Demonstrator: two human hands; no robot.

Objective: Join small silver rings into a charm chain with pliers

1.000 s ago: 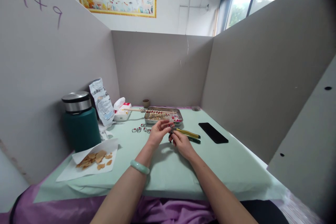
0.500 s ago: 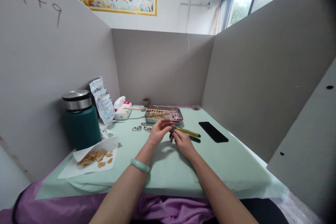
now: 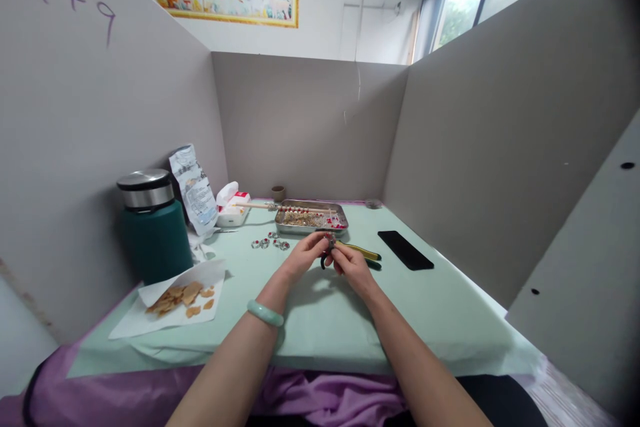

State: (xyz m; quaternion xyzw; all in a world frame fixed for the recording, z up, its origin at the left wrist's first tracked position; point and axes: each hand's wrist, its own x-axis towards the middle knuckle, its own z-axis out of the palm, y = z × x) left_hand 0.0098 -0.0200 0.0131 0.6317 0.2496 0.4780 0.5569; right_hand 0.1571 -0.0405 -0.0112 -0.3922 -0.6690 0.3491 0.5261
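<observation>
Above the middle of the table, my left hand (image 3: 305, 255) and my right hand (image 3: 353, 268) meet at the fingertips. Pinched between them is a small silvery ring (image 3: 330, 239) with a bit of red; its finer parts are too small to make out. A dark curved piece (image 3: 323, 261) shows below the fingers; what it belongs to is unclear. Behind my right hand, the yellow handle (image 3: 369, 254) and dark green handle (image 3: 373, 265) of what look like pliers stick out to the right, their head hidden. Several silvery rings with red beads (image 3: 265, 243) lie left of my hands.
A metal tray (image 3: 345, 228) of beads, with a beaded stick across it, stands behind my hands. To the right lies a black phone (image 3: 405, 250). At left are a green flask (image 3: 156, 240), a pouch (image 3: 194, 190), a tissue pack (image 3: 234, 213) and chips on paper (image 3: 131, 321).
My fingers have shifted slightly around the small ring, and my right fingertips have come up closer to my left ones. The view has tilted a little. The table things have stayed put.
</observation>
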